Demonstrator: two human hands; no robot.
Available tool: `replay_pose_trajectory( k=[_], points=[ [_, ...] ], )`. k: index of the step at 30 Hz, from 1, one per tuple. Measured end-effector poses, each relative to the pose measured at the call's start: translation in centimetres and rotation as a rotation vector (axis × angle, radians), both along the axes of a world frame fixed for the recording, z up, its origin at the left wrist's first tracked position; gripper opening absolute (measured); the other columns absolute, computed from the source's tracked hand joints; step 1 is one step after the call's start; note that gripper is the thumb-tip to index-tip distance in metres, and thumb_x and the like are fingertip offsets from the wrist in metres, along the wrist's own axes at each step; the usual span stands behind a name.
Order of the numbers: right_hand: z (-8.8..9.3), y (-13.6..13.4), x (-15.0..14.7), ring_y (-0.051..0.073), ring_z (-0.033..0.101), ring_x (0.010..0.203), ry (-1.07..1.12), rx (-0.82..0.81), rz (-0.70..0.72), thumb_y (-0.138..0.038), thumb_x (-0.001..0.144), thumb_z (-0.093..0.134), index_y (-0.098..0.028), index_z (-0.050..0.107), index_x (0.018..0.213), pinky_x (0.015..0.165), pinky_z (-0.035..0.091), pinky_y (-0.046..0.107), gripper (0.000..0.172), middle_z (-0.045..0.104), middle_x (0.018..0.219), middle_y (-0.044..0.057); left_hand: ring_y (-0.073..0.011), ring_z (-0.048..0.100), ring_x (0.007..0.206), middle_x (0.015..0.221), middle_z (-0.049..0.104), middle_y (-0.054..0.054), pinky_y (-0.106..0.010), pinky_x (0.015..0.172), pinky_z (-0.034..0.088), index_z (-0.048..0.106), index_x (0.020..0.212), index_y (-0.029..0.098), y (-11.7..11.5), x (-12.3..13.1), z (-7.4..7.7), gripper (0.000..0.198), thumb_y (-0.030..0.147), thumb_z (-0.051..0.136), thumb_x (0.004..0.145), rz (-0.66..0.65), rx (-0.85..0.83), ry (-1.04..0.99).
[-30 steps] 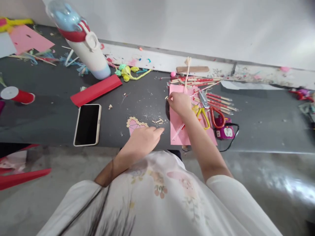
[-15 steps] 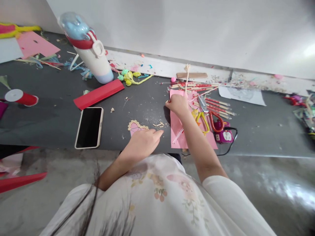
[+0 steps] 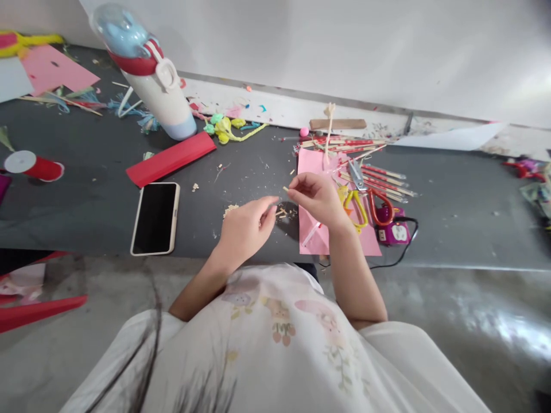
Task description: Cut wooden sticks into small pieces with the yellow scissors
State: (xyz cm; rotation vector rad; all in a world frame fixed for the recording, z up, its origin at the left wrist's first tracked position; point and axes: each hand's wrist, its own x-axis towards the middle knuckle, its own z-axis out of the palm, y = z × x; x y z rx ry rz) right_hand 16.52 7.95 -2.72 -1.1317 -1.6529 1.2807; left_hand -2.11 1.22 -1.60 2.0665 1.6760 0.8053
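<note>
A small pale stick (image 3: 286,189) was pinched at the tip of the right grip (image 3: 317,199), over the surface (image 3: 456,201), between its front and back edges; the left grip (image 3: 246,229) was held spread nearby.

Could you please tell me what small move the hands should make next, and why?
Probably bring the small stick piece to the left hand: the right hand pinches it at the fingertips, while the left thumb and forefinger stand apart just beside it, seemingly ready to take it.
</note>
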Motion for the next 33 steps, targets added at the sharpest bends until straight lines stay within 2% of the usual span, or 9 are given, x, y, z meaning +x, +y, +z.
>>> replay_pose_trajectory(
  k=[4, 9, 14, 19, 26, 33],
  points=[
    [0.7, -1.9, -0.6, 0.011, 0.059, 0.073, 0.063, 0.010, 0.035, -0.031, 0.076, 0.076, -0.020, 0.058, 0.091, 0.070, 0.051, 0.027, 0.026, 0.061, 0.084, 0.000, -0.0088, 0.061, 0.059, 0.074, 0.070, 0.004, -0.021, 0.059, 0.041, 0.065, 0.118, 0.025, 0.3, -0.2, 0.3, 0.029, 0.032, 0.056, 0.092, 0.022, -0.007, -0.025],
    [1.6, -3.1, -0.8, 0.012, 0.061, 0.074, -0.008, 0.114, 0.013, -0.023, 0.079, 0.073, -0.021, 0.060, 0.095, 0.071, 0.053, 0.028, 0.021, 0.065, 0.084, 0.000, -0.0101, 0.065, 0.069, 0.084, 0.074, 0.000, -0.020, 0.062, 0.043, 0.072, 0.102, 0.024, 0.1, -0.3, 0.4, 0.020, 0.031, 0.057, 0.092, -0.030, 0.067, -0.077],
    [2.2, -3.5, 0.0, 0.017, 0.064, 0.089, -0.146, 0.212, -0.025, -0.020, 0.075, 0.074, -0.024, 0.063, 0.110, 0.083, 0.054, 0.034, 0.036, 0.068, 0.102, 0.003, -0.0088, 0.064, 0.064, 0.079, 0.074, 0.000, -0.020, 0.063, 0.047, 0.073, 0.101, 0.023, 0.0, -0.3, 0.2, 0.021, 0.034, 0.057, 0.092, 0.037, 0.100, -0.241],
    [2.3, -3.7, 0.5, 0.014, 0.061, 0.079, -0.183, 0.257, -0.054, -0.024, 0.079, 0.072, -0.022, 0.066, 0.102, 0.076, 0.053, 0.032, 0.023, 0.067, 0.090, 0.002, -0.0083, 0.065, 0.064, 0.081, 0.074, 0.001, -0.020, 0.065, 0.049, 0.074, 0.099, 0.023, 0.0, -0.5, 0.2, 0.020, 0.034, 0.059, 0.091, 0.068, 0.080, -0.281],
    [2.4, -4.1, 0.2, 0.012, 0.060, 0.072, -0.180, 0.267, -0.090, -0.019, 0.083, 0.067, -0.021, 0.067, 0.088, 0.069, 0.051, 0.028, 0.005, 0.067, 0.080, -0.001, -0.0081, 0.065, 0.063, 0.079, 0.074, 0.001, -0.020, 0.064, 0.050, 0.074, 0.101, 0.024, -0.2, -0.3, -0.1, 0.021, 0.036, 0.061, 0.090, 0.055, 0.061, -0.312],
    [2.5, -4.5, 0.5, 0.014, 0.060, 0.072, -0.179, 0.253, -0.079, -0.024, 0.082, 0.069, -0.022, 0.067, 0.085, 0.068, 0.051, 0.030, 0.005, 0.068, 0.080, 0.000, -0.0071, 0.060, 0.059, 0.069, 0.070, 0.002, -0.020, 0.060, 0.047, 0.075, 0.101, 0.026, -0.5, -0.3, 0.0, 0.018, 0.031, 0.062, 0.089, 0.027, 0.132, -0.301]
  ],
)
